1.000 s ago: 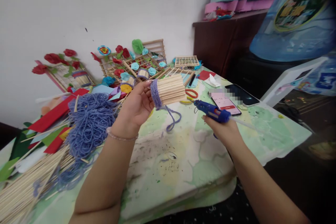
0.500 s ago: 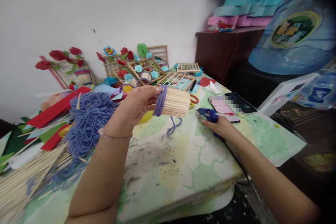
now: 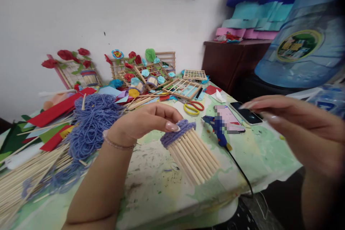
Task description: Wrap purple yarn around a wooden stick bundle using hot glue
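My left hand [image 3: 145, 120] grips a small cylinder of wooden sticks [image 3: 194, 152] by its end wound with purple yarn [image 3: 176, 133]; the cylinder tilts down to the right over the table. My right hand [image 3: 299, 129] hovers empty at the right, fingers stretched out toward the left, a little blurred. The blue glue gun [image 3: 217, 129] lies on the table between the cylinder and two phones [image 3: 229, 118], its black cord [image 3: 239, 172] trailing over the front edge.
A heap of purple yarn [image 3: 91, 122] and long bamboo sticks [image 3: 24, 179] lie at the left. Red and green felt pieces, wooden lattice frames with paper flowers [image 3: 145, 66] and scissors [image 3: 192, 107] crowd the back. A big blue water bottle [image 3: 302, 43] stands at the right.
My right hand has put the glue gun down on the table and lifted away empty. My left hand has lowered the stick cylinder and tipped its free end downward.
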`<state>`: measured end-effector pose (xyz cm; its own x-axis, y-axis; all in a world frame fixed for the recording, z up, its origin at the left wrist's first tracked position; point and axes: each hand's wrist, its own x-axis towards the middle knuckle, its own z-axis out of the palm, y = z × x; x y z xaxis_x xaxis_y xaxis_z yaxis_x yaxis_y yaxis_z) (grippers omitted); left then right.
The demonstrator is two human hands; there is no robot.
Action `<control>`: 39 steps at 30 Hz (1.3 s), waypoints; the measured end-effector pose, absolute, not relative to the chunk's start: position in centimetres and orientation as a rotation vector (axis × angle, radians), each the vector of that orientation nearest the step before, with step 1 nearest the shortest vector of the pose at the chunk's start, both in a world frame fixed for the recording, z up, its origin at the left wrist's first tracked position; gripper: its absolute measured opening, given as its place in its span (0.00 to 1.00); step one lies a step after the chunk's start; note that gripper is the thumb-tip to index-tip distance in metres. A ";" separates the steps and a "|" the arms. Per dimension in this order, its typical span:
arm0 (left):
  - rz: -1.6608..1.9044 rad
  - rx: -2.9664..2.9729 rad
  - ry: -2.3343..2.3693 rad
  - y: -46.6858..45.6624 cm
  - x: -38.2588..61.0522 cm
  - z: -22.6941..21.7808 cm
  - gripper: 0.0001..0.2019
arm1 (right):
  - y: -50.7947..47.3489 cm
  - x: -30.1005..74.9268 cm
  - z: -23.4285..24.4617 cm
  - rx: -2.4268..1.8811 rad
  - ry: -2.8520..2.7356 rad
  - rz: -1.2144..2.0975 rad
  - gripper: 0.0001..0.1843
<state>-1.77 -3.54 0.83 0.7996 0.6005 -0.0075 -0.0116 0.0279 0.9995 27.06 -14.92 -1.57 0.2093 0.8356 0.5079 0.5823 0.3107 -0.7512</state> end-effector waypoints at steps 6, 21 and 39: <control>0.297 1.436 0.455 -3.8 -1.2 0.4 0.07 | -12.2 21.1 -2.4 -1.047 -1.885 1.014 0.18; 0.139 1.509 0.426 -3.0 -0.6 -0.5 0.05 | -11.6 20.4 -2.2 -0.998 -1.497 1.394 0.19; 0.092 1.553 0.273 -1.6 1.0 -2.7 0.07 | -10.2 20.3 -0.8 -1.211 -1.646 1.266 0.19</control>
<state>1.02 -1.58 -2.74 0.9665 0.2297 -0.1149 0.1131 0.0212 0.9934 20.31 -10.17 -0.84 -0.2989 0.9543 -0.0010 0.2458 0.0759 -0.9663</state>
